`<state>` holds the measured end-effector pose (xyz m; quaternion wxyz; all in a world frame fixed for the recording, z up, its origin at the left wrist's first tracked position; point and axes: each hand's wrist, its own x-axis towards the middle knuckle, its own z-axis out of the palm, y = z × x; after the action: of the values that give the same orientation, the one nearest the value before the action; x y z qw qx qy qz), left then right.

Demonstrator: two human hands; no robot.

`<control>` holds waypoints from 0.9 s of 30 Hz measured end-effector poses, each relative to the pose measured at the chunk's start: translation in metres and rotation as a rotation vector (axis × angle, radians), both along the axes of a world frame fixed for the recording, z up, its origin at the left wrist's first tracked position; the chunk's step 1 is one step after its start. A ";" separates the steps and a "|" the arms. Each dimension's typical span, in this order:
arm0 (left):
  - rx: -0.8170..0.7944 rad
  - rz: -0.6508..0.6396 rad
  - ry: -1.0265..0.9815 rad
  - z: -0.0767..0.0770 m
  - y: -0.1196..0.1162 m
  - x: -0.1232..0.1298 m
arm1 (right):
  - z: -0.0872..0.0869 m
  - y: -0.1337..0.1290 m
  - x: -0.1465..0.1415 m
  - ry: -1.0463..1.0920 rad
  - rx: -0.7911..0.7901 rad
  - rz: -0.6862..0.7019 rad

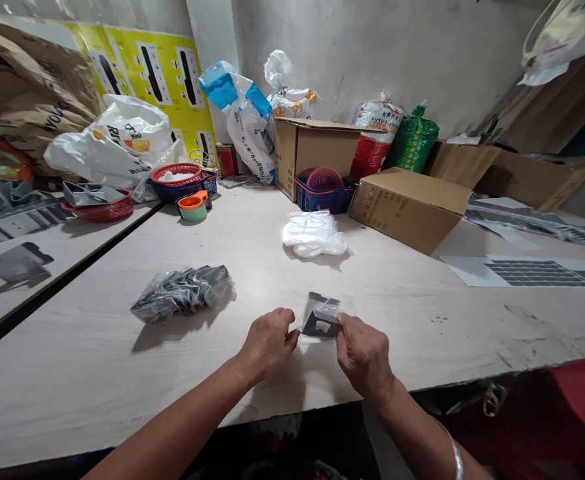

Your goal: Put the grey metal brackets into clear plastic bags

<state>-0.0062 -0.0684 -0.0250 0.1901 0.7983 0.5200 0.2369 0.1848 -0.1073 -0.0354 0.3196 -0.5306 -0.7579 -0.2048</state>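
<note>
A dark grey folded piece with a cut-out is inside a clear plastic bag, just above the table in front of me. My right hand pinches the right side of the bag, thumb and index finger at the folded piece's edge. At the bag's left edge, my left hand has its thumb and fingertips closed on the thin film. To the left lies a heap of similar dark pieces in clear bags. Beyond my hands rests a stack of clear plastic bags.
Behind the bag stack are a blue basket and an open cardboard box. A tape roll in an orange holder stands back left, near a red basket. Grey-printed sheets lie right. A gap divides the tables.
</note>
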 end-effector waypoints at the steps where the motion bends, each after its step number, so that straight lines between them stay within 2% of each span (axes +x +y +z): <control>1: -0.044 0.005 -0.013 -0.001 0.000 0.001 | 0.001 0.000 0.000 -0.012 0.005 -0.001; 6: -0.183 0.037 -0.114 -0.001 0.000 0.009 | 0.006 0.000 -0.003 -0.171 -0.014 -0.077; 10: -0.138 0.122 -0.128 0.011 0.000 0.015 | 0.012 -0.003 -0.008 -0.301 -0.067 -0.152; 14: -0.057 0.139 -0.093 0.016 -0.003 0.016 | 0.021 -0.003 -0.012 -0.373 -0.173 -0.109; 17: -0.048 0.119 -0.041 0.012 -0.007 0.014 | 0.022 -0.001 -0.009 -0.341 -0.274 -0.079; 21: -0.019 0.107 0.039 0.009 -0.010 0.010 | 0.015 -0.001 -0.002 -0.187 -0.378 -0.067; 24: 0.005 0.121 0.089 0.009 -0.011 0.006 | 0.009 -0.002 0.003 -0.062 -0.430 -0.156; 27: 0.020 0.133 0.091 0.007 -0.012 0.003 | 0.006 0.000 0.007 0.021 -0.413 -0.254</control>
<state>-0.0029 -0.0808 -0.0175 0.1423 0.7739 0.5775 0.2175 0.1915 -0.1077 -0.0294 0.1838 -0.6779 -0.7075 -0.0785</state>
